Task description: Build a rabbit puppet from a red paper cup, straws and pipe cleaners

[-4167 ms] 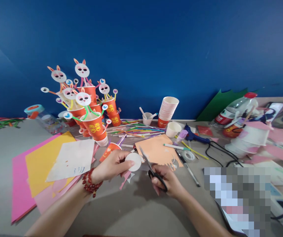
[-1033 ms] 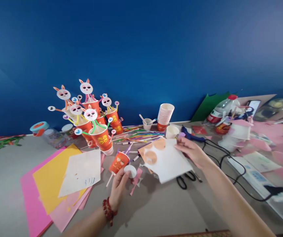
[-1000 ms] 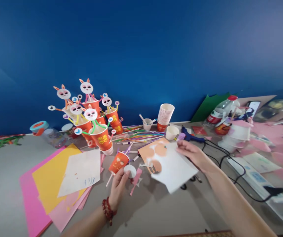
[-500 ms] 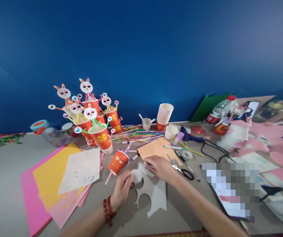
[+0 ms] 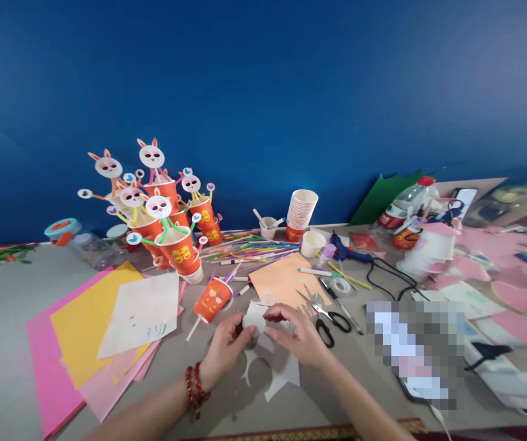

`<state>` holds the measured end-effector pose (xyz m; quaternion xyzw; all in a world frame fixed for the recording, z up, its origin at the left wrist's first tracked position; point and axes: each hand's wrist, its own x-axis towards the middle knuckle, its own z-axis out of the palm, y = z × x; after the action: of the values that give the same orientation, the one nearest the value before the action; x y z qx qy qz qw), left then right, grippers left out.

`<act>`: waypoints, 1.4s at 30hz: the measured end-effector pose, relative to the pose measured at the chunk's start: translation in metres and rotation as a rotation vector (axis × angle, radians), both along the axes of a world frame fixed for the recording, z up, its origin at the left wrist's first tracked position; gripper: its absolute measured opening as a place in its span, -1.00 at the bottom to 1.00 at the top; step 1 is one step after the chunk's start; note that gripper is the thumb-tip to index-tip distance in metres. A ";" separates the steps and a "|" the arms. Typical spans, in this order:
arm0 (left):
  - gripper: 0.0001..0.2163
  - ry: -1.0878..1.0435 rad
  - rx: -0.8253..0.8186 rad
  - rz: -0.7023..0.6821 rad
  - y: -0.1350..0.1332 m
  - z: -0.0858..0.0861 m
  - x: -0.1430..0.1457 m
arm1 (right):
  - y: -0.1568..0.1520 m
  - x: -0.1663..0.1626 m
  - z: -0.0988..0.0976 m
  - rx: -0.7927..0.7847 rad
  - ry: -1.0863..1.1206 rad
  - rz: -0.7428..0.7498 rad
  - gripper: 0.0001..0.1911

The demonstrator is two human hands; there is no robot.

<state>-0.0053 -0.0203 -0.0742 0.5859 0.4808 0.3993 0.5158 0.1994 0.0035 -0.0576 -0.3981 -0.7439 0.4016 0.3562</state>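
Between my hands is a small white paper circle (image 5: 254, 320). My left hand (image 5: 224, 346), with a red bead bracelet (image 5: 195, 392) at the wrist, pinches it from the left. At its right edge the thumb and bent fingers of my right hand (image 5: 298, 337) close on it. Under my hands lies a white sheet (image 5: 282, 370) with round holes cut out. An orange paper cup (image 5: 212, 300) with a heart-eyed face lies tilted left of my left hand, a straw sticking out. Black-handled scissors (image 5: 325, 315) rest, blades apart, right of my right hand.
Several orange cups with rabbit heads (image 5: 176, 248) stand at back left. Coloured paper (image 5: 65, 331) lies left. Behind are markers, a stack of cups (image 5: 303, 211), a glue gun (image 5: 348, 251) and orange paper (image 5: 277, 278). A blurred-out device (image 5: 410, 355) lies right.
My right hand has moved from the top of the cut sheet to the white circle's right edge. My left hand keeps hold of the circle. The scissors show more fully, and the view has shifted slightly.
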 end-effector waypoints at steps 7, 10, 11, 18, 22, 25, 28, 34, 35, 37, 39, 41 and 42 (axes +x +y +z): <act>-0.77 0.082 -0.006 -0.100 0.001 0.008 0.006 | 0.005 -0.007 -0.006 -0.231 -0.004 0.000 -0.94; -0.80 0.324 0.152 -0.112 -0.002 0.014 0.002 | 0.013 0.006 -0.008 -0.222 -0.091 0.025 -0.87; -0.80 0.407 0.246 -0.112 -0.003 0.015 0.000 | 0.015 0.010 -0.008 -0.211 -0.130 0.032 -0.84; -0.77 0.776 0.601 -0.301 -0.016 0.011 0.000 | 0.019 0.009 -0.005 -0.062 -0.368 0.037 -0.74; -0.63 0.927 0.628 -0.346 -0.019 0.004 0.001 | 0.018 0.007 -0.007 0.013 -0.447 0.026 -0.75; -0.61 0.962 0.627 -0.358 -0.019 0.001 0.001 | 0.018 0.007 -0.010 0.052 -0.484 0.033 -0.77; -0.62 0.972 0.624 -0.351 -0.021 0.000 0.003 | 0.019 0.007 -0.014 0.081 -0.509 0.040 -0.78; -0.69 0.951 0.635 -0.332 -0.017 0.008 -0.004 | 0.019 0.008 -0.021 0.120 -0.523 0.046 -0.74; -0.71 0.971 0.637 -0.322 -0.014 0.010 -0.007 | 0.018 0.009 -0.022 0.129 -0.519 0.045 -0.73; -0.68 1.070 0.651 -0.280 -0.008 0.013 -0.013 | 0.018 0.010 -0.024 0.147 -0.504 0.037 -0.71; -0.61 1.201 0.652 -0.243 -0.003 0.015 -0.016 | 0.018 0.011 -0.025 0.166 -0.487 0.030 -0.71; -0.58 1.302 0.640 -0.237 0.000 0.015 -0.016 | 0.017 0.012 -0.025 0.178 -0.482 0.034 -0.71; -0.57 1.334 0.632 -0.236 0.000 0.014 -0.015 | 0.017 0.012 -0.025 0.182 -0.486 0.040 -0.72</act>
<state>-0.0201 -0.0205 -0.0606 0.8719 0.4877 0.0203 -0.0389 0.2113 0.0208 -0.0824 -0.4343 -0.8484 0.2326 0.1935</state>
